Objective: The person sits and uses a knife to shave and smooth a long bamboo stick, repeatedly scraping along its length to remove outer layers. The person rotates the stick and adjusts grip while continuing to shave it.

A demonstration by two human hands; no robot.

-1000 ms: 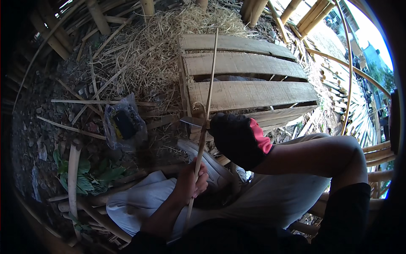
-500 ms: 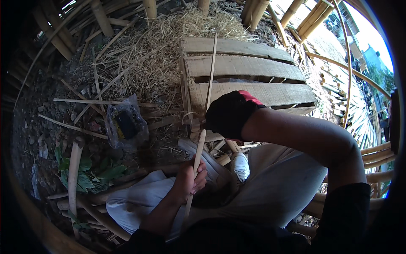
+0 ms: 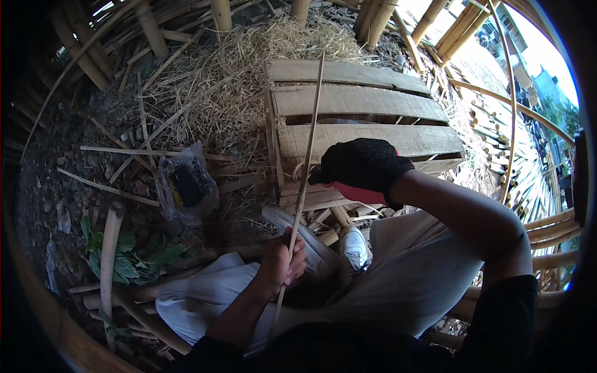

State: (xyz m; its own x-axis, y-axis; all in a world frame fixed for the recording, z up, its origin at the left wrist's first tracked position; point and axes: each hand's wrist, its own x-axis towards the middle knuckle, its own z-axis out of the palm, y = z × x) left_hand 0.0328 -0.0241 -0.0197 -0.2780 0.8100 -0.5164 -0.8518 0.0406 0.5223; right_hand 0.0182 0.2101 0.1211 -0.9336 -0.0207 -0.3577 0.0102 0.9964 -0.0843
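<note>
A long, thin bamboo strip (image 3: 309,146) runs from my lap up past the front of a wooden crate. My left hand (image 3: 283,264), bare, is wrapped round its lower part. My right hand (image 3: 364,169) wears a black and red glove and is closed just right of the strip, at its middle. What the gloved fingers hold is mostly hidden; only a small dark end shows at the fingertips, close to the strip. A small pale curl of shaving shows beside the strip there.
The slatted wooden crate (image 3: 367,99) stands ahead of me, with a heap of pale shavings (image 3: 217,93) beyond and left. A clear plastic bag (image 3: 185,181) with a dark object lies left. Bamboo poles (image 3: 107,267), green leaves (image 3: 161,253) and my shoe (image 3: 355,248) are nearby.
My right hand has moved to the right, off the strip, and turned so more red of the glove shows. The strip has turned, showing a narrower, darker side. My left hand keeps its hold.
</note>
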